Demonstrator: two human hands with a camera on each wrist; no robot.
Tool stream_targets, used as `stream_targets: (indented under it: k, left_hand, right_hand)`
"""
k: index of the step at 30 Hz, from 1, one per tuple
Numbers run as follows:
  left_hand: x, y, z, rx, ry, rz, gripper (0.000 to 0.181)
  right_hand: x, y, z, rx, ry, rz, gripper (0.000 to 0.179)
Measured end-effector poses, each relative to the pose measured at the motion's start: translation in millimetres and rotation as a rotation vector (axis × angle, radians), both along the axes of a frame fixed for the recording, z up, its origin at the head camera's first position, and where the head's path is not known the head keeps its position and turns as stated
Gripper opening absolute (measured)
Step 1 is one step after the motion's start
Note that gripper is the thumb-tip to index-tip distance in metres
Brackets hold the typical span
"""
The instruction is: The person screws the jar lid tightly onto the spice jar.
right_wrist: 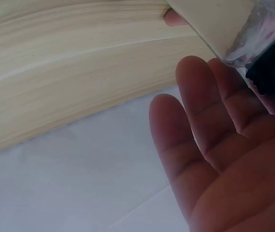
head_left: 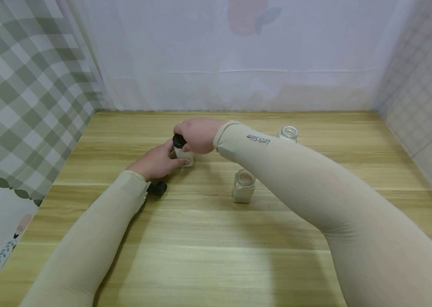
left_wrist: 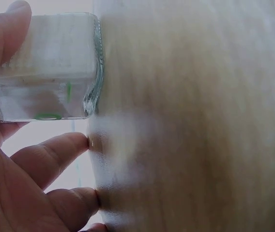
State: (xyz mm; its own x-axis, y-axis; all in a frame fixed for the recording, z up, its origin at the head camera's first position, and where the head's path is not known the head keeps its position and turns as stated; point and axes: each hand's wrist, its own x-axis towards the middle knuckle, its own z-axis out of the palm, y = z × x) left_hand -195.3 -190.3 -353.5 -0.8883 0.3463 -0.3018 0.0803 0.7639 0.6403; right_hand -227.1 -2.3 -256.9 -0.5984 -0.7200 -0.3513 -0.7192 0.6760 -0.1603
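Observation:
A square glass jar (head_left: pixel 185 157) with pale contents stands on the wooden table, topped by a black cap (head_left: pixel 179 141). My left hand (head_left: pixel 157 161) grips the jar's body between thumb and fingers; the left wrist view shows its clear glass wall (left_wrist: pixel 55 63) with small green marks. From above, my right hand (head_left: pixel 200 134) pinches the cap. In the right wrist view the cap (right_wrist: pixel 271 67) sits at the jar's neck, and several fingers (right_wrist: pixel 195 96) extend past it. Part of the jar is hidden by both hands.
A second square jar (head_left: pixel 244 187), uncapped and holding pale contents, stands right of the hands. Farther back, another open jar (head_left: pixel 289 133) is partly hidden by my right sleeve (head_left: pixel 277 149). A small black object (head_left: pixel 157 189) lies beside the left cuff. Fabric (head_left: pixel 220 89) hangs behind the table.

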Motion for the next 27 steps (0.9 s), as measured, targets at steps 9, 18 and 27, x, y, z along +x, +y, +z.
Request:
stream_targets:
  k: [9,18,27]
  left_hand:
    - [-0.1,0.4,0.8,-0.010,-0.004,-0.001,0.079]
    - [1.5,2.0,2.2,-0.005,-0.002,-0.006,0.082]
    - [0.6,1.1,1.0,-0.009,0.009,-0.006,0.081]
  right_hand:
    - [0.8,0.1,0.9,0.014,0.010,-0.004,0.044]
    - [1.3,-0.5,1.8,0.000,-0.015,0.024,0.034]
    - [1.7,-2.6,1.9,0.015,-0.010,0.018,0.029]
